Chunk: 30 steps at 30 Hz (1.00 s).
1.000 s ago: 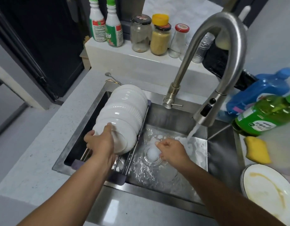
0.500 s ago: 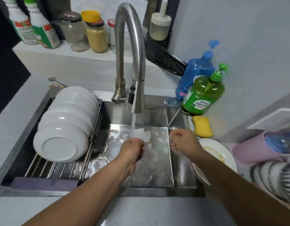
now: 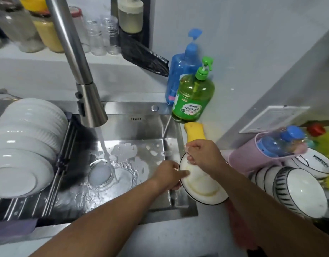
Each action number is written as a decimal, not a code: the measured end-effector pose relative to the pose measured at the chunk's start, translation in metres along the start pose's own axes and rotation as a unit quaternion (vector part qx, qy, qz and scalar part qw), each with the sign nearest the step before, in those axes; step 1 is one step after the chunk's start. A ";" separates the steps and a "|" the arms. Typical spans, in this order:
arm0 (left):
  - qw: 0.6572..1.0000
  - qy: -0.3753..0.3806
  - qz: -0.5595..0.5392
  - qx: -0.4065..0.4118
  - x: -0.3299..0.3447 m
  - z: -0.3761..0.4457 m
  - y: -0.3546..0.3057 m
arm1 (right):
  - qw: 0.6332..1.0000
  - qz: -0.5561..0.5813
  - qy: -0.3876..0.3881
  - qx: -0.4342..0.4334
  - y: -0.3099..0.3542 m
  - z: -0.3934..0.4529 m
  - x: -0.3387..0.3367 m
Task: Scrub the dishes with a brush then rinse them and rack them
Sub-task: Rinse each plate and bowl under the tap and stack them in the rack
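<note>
I see both hands on a round white plate with a thin dark rim (image 3: pixel 202 184), which sits at the right edge of the stainless steel sink (image 3: pixel 141 182), partly over the basin and partly over the counter. Its face is smeared with a yellowish film, thickest in a ring near the lower rim. My left hand (image 3: pixel 168 176) grips the plate's left edge, thumb lying across the top of the rim and fingers curled beneath. My right hand (image 3: pixel 203 156) is bunched over the plate's far edge with the fingers curled in; I cannot tell what, if anything, they pinch. Just beyond that hand lies a yellow sponge (image 3: pixel 194 131), in front of a green pump bottle of dish soap (image 3: pixel 193 99). Water runs from the brushed-steel pull-down faucet (image 3: pixel 91 106) onto the drain. A row of clean white ribbed plates (image 3: pixel 28 138) stands on edge in the metal rod rack (image 3: pixel 54 182) over the sink's left side.
</note>
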<state>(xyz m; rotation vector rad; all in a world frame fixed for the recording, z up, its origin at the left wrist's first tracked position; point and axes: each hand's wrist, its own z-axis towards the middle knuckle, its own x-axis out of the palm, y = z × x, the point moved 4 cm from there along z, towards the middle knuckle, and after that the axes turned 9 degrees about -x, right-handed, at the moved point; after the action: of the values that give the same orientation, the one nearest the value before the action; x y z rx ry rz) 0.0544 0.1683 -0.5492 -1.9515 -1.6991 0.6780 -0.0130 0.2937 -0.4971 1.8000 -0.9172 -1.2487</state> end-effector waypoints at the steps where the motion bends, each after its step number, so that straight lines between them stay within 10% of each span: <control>1: 1.000 0.001 0.009 -0.006 0.002 0.001 -0.001 | 1.000 0.003 -0.013 0.001 -0.001 0.001 -0.001; 22: 0.953 -0.184 -0.242 -0.010 -0.178 -0.040 0.074 | 0.993 -0.048 0.106 -0.012 0.039 -0.007 0.133; 30: 0.920 -0.265 -0.280 0.066 -0.231 -0.068 0.090 | 0.986 -0.160 0.033 -0.015 0.048 -0.012 0.167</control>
<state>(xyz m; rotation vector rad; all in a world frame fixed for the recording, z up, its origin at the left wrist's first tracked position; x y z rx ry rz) 0.1401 -0.0737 -0.5389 -1.1388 -2.3154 1.1140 0.0364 0.1291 -0.5220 2.0076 -0.5836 -1.3785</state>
